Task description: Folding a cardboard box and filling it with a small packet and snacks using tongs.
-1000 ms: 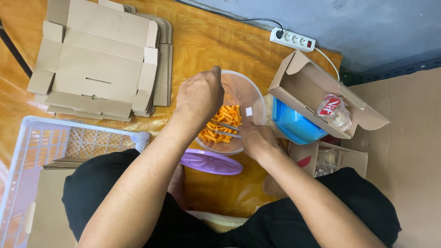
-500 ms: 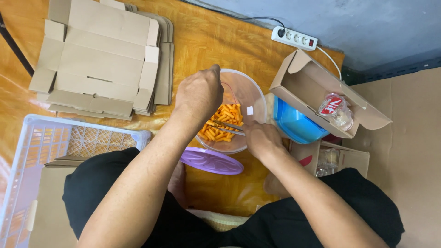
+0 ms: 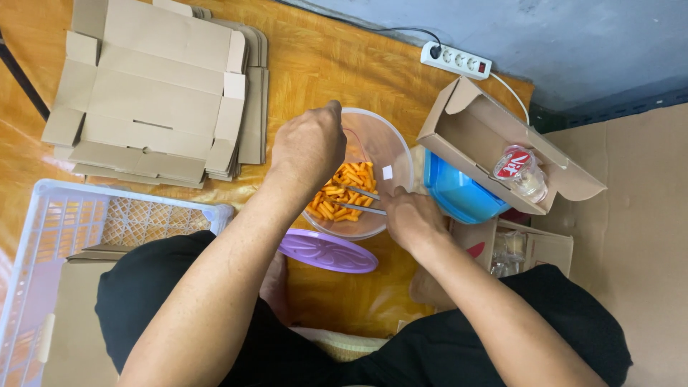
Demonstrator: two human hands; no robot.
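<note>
While the left hand [image 3: 309, 147] grips the clear tub [image 3: 387, 143] rim at nine o'clock, the right hand [image 3: 408, 217], at five o'clock, pinches metal tongs [image 3: 358, 199] over the orange snack sticks [image 3: 342, 195] inside.

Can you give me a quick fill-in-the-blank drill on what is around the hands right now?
1. The right hand holds metal tongs over sticks of ____ colour in the clear bowl.
2. The lid lying next to the bowl is ____.
3. The left hand is over the bowl's ____ rim.
4. The flat cardboard boxes lie in a ____.

Missing words: orange; purple; left; stack
</note>
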